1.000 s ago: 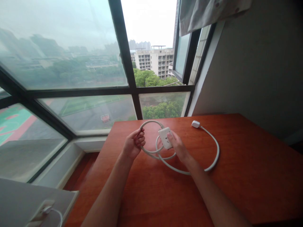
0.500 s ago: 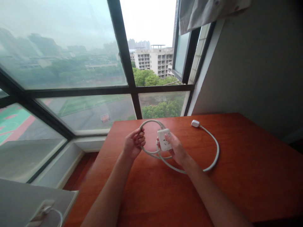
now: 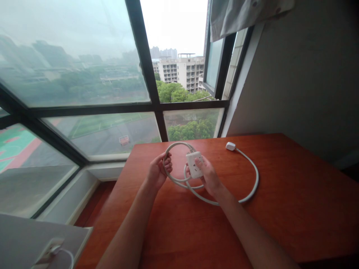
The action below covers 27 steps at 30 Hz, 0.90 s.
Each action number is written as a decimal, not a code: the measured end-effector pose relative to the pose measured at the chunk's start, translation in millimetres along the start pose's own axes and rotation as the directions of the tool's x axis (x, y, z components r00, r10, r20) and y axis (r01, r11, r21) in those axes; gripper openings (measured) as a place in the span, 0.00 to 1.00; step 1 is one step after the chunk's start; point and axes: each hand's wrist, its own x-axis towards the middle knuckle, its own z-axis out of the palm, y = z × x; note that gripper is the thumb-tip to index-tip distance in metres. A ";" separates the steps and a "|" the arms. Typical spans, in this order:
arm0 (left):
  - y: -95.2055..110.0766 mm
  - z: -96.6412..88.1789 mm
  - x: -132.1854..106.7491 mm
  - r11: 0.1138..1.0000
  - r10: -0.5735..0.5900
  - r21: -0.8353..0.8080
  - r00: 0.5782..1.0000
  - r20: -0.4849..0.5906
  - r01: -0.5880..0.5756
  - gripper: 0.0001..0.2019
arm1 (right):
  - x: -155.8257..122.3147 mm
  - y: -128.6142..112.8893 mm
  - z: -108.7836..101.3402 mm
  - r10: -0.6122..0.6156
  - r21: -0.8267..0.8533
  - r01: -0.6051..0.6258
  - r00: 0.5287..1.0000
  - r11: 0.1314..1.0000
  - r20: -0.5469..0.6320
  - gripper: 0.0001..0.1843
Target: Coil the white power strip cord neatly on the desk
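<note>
A white power strip (image 3: 193,167) with socket holes is in my right hand (image 3: 209,174), the thumb on its face and fingers behind it. Its white cord (image 3: 179,143) leaves the strip's top end and bends left in a loop. My left hand (image 3: 159,170) is closed on the left side of that loop, holding the cord between thumb and fingers. Below the hands the cord coils, then sweeps right in a wide curve on the brown table. At its far end, the white plug (image 3: 230,146) lies near the table's back edge.
The reddish-brown table (image 3: 294,194) runs beneath both arms. Behind it stand dark-framed windows (image 3: 157,106), one pane open. A grey cloth (image 3: 241,16) hangs at upper right. At lower left, a wall outlet (image 3: 50,252) has a white plug and cable in it.
Both hands keep their hold on the cord and the power strip. The cord's loop near my left hand has shifted slightly; otherwise the view moves only a little.
</note>
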 end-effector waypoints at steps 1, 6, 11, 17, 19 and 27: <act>-0.5 0.7 -0.1 1.000 0.002 0.016 1.000 -0.020 -0.001 0.06 | 0.1 0.4 0.1 -0.007 0.008 0.007 1.000 1.000 -0.005 0.19; -4.8 4.6 -0.4 0.992 0.035 0.127 0.993 -0.115 -0.020 0.10 | 0.2 3.5 1.9 -0.015 0.082 0.021 0.998 0.996 -0.066 0.21; -11.6 2.6 3.2 0.969 0.081 0.242 0.981 -0.174 -0.037 0.14 | 0.2 -0.5 1.5 -0.024 0.116 0.036 0.994 0.993 -0.107 0.21; -14.7 -3.5 8.1 0.907 0.180 0.417 0.954 -0.238 -0.068 0.21 | 3.3 -9.2 -7.0 0.020 0.094 -0.015 0.998 0.995 -0.053 0.20; -15.0 -5.7 10.2 0.897 0.191 0.438 0.949 -0.251 -0.065 0.23 | 4.5 -10.5 -9.8 0.037 0.107 -0.033 0.998 0.994 -0.042 0.20; -14.6 -16.8 12.1 0.813 0.096 0.580 0.968 -0.231 0.058 0.19 | 6.2 -16.5 -16.6 0.057 0.185 -0.051 0.998 0.981 -0.029 0.17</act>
